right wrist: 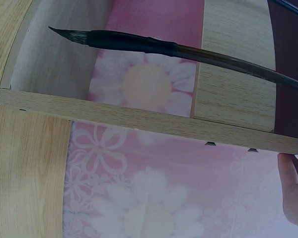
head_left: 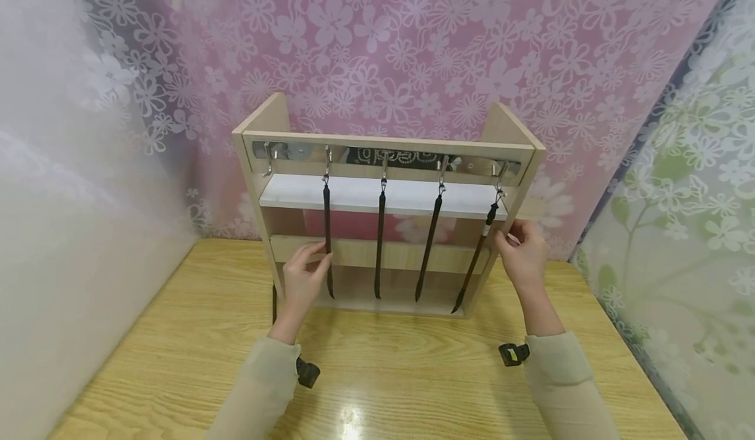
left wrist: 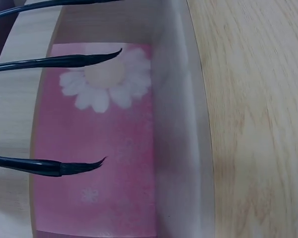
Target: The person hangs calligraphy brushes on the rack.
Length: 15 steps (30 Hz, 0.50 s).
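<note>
Several dark calligraphy brushes hang tip-down by loops from metal hooks on a small wooden rack (head_left: pixel 377 256). My left hand (head_left: pixel 303 279) pinches the leftmost brush (head_left: pixel 327 217) between thumb and fingers, partway down its handle; its bristle tip (left wrist: pixel 82 167) shows in the left wrist view. My right hand (head_left: pixel 525 256) grips the rack's right side panel (right wrist: pixel 154 121), with a fingertip over its edge. Closest to that hand is the rightmost brush (head_left: pixel 476 256), slanting and untouched, its dark bristles (right wrist: pixel 69 35) pointing left in the right wrist view.
The leftmost hook (head_left: pixel 268 158) carries no brush. A white shelf (head_left: pixel 354 194) crosses the rack behind the brushes. Below is a wood-grain table (head_left: pixel 389 361). A pink floral backdrop (head_left: pixel 389 53) stands behind, and a narrow dark thing (head_left: pixel 274 305) shows by the rack's left side.
</note>
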Motion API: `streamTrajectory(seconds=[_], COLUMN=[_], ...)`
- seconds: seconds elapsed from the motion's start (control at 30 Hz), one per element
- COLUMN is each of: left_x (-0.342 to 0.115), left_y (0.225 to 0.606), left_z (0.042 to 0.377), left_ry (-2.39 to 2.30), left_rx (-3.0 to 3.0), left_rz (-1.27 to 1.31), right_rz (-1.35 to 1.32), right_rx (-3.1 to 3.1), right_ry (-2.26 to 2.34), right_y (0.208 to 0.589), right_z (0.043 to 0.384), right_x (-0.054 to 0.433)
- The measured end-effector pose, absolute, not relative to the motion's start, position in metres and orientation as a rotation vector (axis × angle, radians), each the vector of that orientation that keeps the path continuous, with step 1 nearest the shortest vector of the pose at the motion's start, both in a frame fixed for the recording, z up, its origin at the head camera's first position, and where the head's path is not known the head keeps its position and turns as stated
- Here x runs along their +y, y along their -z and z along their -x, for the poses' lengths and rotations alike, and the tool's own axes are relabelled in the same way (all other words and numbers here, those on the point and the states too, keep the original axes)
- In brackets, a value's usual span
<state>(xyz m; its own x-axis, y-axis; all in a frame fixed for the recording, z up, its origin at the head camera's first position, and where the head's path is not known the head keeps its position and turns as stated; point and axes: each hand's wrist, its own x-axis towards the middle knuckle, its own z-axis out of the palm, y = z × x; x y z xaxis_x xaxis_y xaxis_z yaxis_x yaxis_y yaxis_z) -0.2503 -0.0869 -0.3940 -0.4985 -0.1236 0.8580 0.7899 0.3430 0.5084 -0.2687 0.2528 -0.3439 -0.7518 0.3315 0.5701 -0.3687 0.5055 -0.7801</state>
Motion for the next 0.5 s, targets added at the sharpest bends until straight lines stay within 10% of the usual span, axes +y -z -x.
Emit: streamTrajectory(seconds=[0.5], left_x=[-0.0874], left_y=[0.3974], left_z=[0.2519], left_ry=[1.299], left_rx=[-1.718], left_rz=[0.596], right_rz=[-0.029], right_rx=[-2.054], right_ry=[-1.295], right_y=[0.3438], right_z=[0.2683], right_x=[0.2531])
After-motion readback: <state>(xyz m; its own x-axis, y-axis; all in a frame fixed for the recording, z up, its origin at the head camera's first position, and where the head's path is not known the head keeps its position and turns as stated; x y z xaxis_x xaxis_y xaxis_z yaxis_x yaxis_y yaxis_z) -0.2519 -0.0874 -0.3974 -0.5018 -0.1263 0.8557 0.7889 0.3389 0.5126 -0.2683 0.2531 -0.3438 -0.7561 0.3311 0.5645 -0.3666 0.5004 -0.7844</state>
